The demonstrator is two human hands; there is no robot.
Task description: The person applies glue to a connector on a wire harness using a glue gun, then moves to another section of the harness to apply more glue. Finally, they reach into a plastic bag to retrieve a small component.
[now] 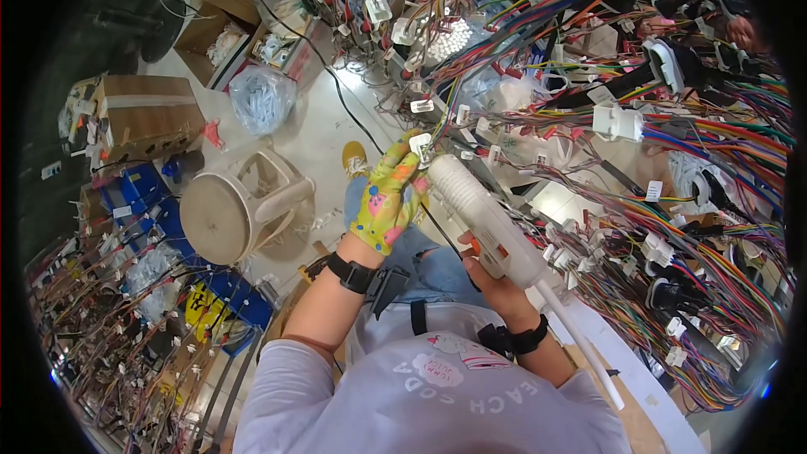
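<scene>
My left hand (385,195), in a yellow flowered glove, pinches a white wire connector (423,148) with its fingertips. Bundled wires run off beyond that connector. My right hand (496,284) is wrapped round the handle of a white hot glue gun (487,214) with an orange trigger. The gun's ribbed front end points up and left, close beside the connector; whether the tip touches it I cannot tell. A long white glue stick (580,343) sticks out of the gun's back end. A thin black cord passes between my hands.
Thick bundles of coloured wires (714,130) with white connectors fill the right side. A beige plastic stool (220,217) lies on its side at left. Beyond it are a cardboard box (147,118), a clear plastic bag (262,99) and blue bins (143,189). More hanging wires are at lower left.
</scene>
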